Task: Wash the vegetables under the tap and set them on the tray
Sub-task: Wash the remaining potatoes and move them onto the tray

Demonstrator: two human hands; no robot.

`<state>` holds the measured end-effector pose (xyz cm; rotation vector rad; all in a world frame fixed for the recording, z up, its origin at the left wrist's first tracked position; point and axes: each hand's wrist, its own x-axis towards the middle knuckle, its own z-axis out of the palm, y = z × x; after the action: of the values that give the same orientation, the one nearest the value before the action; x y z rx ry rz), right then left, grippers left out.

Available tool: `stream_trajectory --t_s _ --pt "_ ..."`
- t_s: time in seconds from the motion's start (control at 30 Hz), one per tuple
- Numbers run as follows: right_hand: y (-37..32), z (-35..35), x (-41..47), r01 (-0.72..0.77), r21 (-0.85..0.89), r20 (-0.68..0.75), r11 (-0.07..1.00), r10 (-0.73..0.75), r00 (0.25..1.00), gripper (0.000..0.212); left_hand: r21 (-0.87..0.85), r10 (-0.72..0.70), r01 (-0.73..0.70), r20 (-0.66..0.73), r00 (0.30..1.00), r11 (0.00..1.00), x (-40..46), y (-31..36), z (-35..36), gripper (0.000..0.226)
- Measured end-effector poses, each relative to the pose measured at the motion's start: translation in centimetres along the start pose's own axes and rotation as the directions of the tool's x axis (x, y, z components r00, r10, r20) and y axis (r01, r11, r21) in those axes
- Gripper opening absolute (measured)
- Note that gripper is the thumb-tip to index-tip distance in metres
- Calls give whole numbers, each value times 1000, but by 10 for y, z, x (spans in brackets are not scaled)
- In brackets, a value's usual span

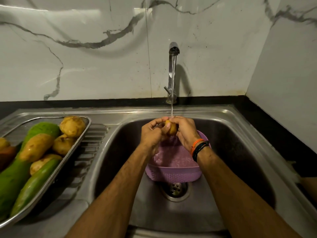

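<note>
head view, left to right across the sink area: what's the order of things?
Steel tray holding gourds and potatoes → ribbed drainboard → left hand → potato gripped by both hands under the tap stream → right hand → wrist bands → black countertop.

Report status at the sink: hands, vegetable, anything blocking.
Left hand and right hand both grip one potato under running tap. Purple colander below in sink. Tray already loaded; path clear.
</note>
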<state>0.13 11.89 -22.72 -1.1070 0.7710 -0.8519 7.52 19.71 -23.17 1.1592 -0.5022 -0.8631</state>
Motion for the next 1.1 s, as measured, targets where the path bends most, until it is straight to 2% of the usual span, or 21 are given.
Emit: stream_trajectory --t_s 0.1,0.17,0.33,0.4,0.47,0.5,0.57,0.67,0.8,0.87,0.93,1.0,1.1 --pt "-4 1 -3 41 18 51 999 -42 998 19 -84 -45 45 6 999 995 1 -2 1 28" --pt "-2 2 -3 40 -4 39 999 -40 998 18 -74 -83 85 28 996 994 3 -2 2 33" --pt "2 9 4 -20 -236 -52 972 8 999 22 53 -84 80 77 993 995 2 -10 5 52" --pt "4 12 7 3 -278 -58 961 -20 998 19 49 -58 56 40 998 997 2 -12 10 58" --pt "12 16 8 43 -268 -24 963 -52 998 16 7 -36 37 -37 999 999 5 -10 11 59" --pt "15 16 8 45 -247 -3 968 -48 999 22 1 -32 32 -44 999 999 7 -9 9 58" --pt "14 15 8 42 -169 46 985 -35 998 30 25 -51 50 28 998 998 7 -8 5 59" --pt "6 12 4 55 -166 65 985 -45 997 37 -12 -117 120 140 983 993 4 -2 -2 64" --pt "2 7 4 50 -196 59 979 -39 998 28 -69 -114 127 169 979 989 6 -4 -4 65" --pt "4 9 5 65 -226 40 972 -57 998 25 -36 -90 96 126 988 995 6 -6 0 62" --pt "9 14 4 84 -245 10 966 -84 996 22 -21 -58 58 17 998 998 6 -7 6 58" --pt "13 21 5 100 -258 0 961 -104 995 26 -39 -47 45 -46 998 998 8 -7 5 59" --pt "5 19 7 39 -256 -12 966 -44 999 29 -43 -116 120 86 989 992 3 -5 -2 60"
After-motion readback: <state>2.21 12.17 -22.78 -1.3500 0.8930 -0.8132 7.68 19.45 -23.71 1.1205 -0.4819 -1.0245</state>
